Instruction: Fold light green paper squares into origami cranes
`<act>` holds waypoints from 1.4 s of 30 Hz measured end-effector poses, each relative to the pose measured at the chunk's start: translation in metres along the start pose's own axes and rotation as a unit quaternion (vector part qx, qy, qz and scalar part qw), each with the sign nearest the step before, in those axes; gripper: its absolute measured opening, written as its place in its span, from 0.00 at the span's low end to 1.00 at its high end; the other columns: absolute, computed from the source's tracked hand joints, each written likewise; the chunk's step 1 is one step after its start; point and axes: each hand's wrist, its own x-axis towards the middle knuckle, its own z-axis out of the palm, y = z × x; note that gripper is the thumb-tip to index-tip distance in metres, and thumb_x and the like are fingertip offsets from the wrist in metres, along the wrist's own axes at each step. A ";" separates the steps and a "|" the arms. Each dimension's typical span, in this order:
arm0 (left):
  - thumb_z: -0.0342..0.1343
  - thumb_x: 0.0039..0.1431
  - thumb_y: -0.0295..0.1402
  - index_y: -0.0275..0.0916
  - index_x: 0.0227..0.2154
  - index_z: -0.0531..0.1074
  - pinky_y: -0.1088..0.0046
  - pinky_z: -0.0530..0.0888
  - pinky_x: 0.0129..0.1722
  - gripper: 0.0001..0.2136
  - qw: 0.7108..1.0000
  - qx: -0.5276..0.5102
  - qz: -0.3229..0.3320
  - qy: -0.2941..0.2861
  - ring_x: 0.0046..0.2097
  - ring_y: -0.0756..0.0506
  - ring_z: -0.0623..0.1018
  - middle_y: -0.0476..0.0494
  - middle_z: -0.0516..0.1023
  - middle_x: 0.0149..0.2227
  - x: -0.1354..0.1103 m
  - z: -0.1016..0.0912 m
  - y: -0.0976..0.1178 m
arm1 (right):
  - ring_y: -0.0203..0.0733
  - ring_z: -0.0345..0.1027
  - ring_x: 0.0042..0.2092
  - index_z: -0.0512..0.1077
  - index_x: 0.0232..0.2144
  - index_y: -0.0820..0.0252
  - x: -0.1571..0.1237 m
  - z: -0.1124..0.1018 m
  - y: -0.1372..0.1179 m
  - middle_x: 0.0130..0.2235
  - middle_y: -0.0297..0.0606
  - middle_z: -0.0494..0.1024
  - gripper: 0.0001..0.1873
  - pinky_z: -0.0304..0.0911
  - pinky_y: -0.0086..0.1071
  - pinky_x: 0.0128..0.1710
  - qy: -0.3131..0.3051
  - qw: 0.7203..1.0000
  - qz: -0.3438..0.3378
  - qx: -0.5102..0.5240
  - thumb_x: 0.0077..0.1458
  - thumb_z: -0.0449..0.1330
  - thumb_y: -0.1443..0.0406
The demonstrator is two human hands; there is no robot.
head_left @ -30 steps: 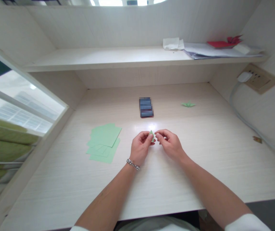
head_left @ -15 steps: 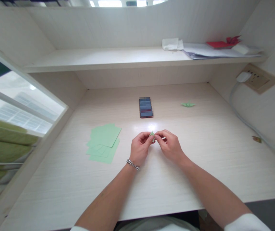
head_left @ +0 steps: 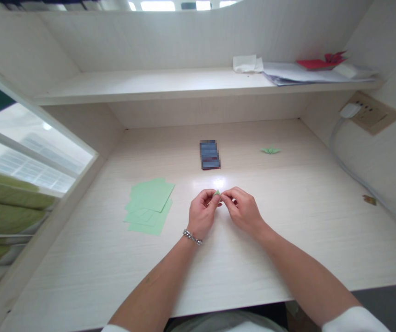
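Both my hands meet over the middle of the pale wooden desk [head_left: 288,240]. My left hand [head_left: 201,214], with a metal bracelet on the wrist, pinches a small folded piece of green paper [head_left: 217,192]. My right hand [head_left: 241,210] pinches the same piece from the right, fingertips pressed together. Only a small green tip shows between the fingers. A stack of flat green paper sheets [head_left: 149,205] lies to the left of my hands.
A dark phone [head_left: 209,154] lies beyond my hands. A finished green paper figure [head_left: 270,150] sits at the back right. The shelf above holds white papers [head_left: 298,73] and red paper pieces [head_left: 321,61]. A wall socket [head_left: 367,110] with a cable is at the right.
My right hand has closed in on the left, and the green paper piece is now more hidden between the fingertips. Both hands stay in the same spot.
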 end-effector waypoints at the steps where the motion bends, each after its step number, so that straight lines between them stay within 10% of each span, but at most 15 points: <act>1: 0.63 0.50 0.36 0.36 0.33 0.72 0.72 0.76 0.36 0.11 1.000 -0.001 0.001 -0.002 0.34 0.50 0.75 0.48 0.75 0.32 0.000 0.000 0.000 | 0.39 0.68 0.34 0.73 0.33 0.57 0.000 0.000 0.000 0.33 0.36 0.75 0.08 0.61 0.30 0.34 -0.002 1.000 -0.003 -0.006 0.59 0.54 0.64; 29: 0.64 0.49 0.38 0.34 0.33 0.74 0.68 0.77 0.38 0.13 0.999 -0.025 -0.020 0.009 0.34 0.49 0.76 0.45 0.76 0.32 0.000 -0.001 -0.001 | 0.40 0.68 0.38 0.70 0.34 0.58 0.001 -0.001 -0.005 0.35 0.39 0.74 0.12 0.58 0.30 0.35 -0.013 0.977 -0.072 -0.198 0.63 0.48 0.62; 42: 0.60 0.51 0.41 0.36 0.30 0.69 0.73 0.76 0.34 0.13 0.998 -0.002 -0.046 -0.031 0.33 0.50 0.73 0.48 0.72 0.30 -0.001 0.000 0.005 | 0.38 0.68 0.36 0.72 0.33 0.58 0.002 0.001 0.004 0.34 0.37 0.75 0.10 0.63 0.30 0.35 -0.031 0.998 0.012 0.061 0.60 0.51 0.64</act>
